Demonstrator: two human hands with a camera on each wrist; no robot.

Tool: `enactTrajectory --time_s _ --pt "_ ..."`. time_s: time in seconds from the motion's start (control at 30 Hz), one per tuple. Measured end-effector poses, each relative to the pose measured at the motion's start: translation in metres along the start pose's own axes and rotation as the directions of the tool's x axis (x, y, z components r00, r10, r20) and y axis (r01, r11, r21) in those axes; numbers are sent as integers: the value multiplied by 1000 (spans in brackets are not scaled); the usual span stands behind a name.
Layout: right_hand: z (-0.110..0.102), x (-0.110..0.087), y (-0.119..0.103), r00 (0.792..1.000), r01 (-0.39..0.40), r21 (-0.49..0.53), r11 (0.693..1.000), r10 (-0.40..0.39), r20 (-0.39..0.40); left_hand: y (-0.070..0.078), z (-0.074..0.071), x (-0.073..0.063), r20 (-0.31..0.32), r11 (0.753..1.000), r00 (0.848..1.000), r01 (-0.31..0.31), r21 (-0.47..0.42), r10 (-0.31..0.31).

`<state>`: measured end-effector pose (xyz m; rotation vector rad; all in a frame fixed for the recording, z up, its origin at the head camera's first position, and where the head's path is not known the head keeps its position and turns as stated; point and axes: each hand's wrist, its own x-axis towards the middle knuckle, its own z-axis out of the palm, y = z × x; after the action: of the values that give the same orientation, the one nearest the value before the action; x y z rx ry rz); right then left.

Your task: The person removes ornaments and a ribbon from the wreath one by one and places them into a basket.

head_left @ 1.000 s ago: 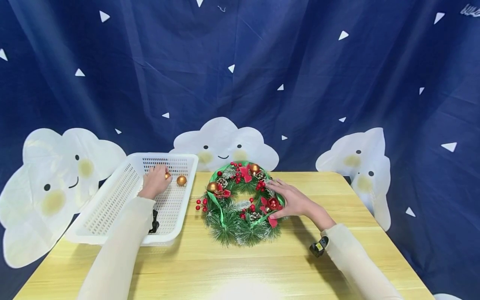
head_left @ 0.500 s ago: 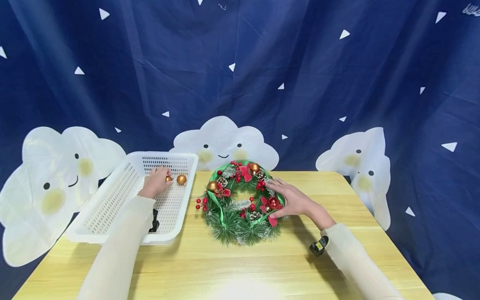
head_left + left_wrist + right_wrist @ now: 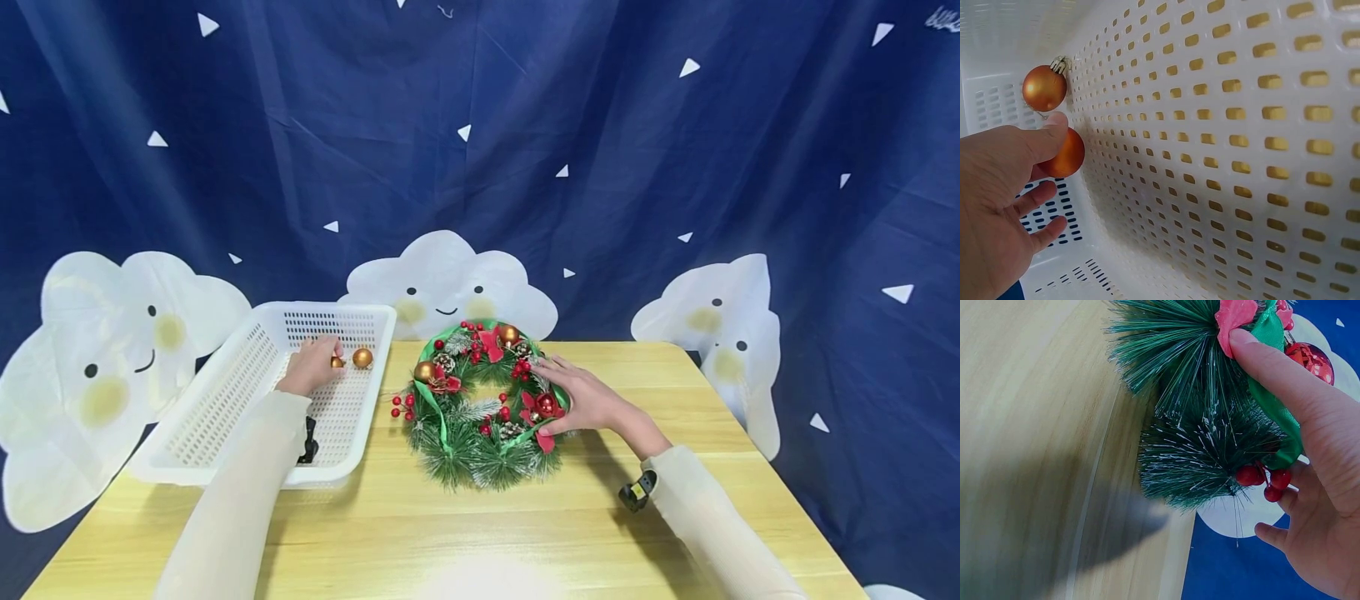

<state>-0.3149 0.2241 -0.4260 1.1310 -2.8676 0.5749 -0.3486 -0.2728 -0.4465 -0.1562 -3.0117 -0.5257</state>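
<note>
In the white basket [image 3: 377, 392], near another ball [image 3: 1044, 88], a gold ball [image 3: 1071, 156] is pinched and partly hidden by the left hand [image 3: 997, 187]. The wreath [image 3: 480, 454] on the table [image 3: 420, 533] is touched by the spread right hand [image 3: 588, 404].

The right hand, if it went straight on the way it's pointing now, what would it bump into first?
The wreath, most likely: the right hand reaches over its side, and the thumb seems to touch a red petal. Whether the other fingertips touch is hard to tell.
</note>
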Motion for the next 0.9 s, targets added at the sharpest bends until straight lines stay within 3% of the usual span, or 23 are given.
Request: enactTrajectory --time_s 0.9 --pt "-1 1 0 1000 -14 3 1000 14 10 2 0 2 21 1000 1000 13 23 -13"
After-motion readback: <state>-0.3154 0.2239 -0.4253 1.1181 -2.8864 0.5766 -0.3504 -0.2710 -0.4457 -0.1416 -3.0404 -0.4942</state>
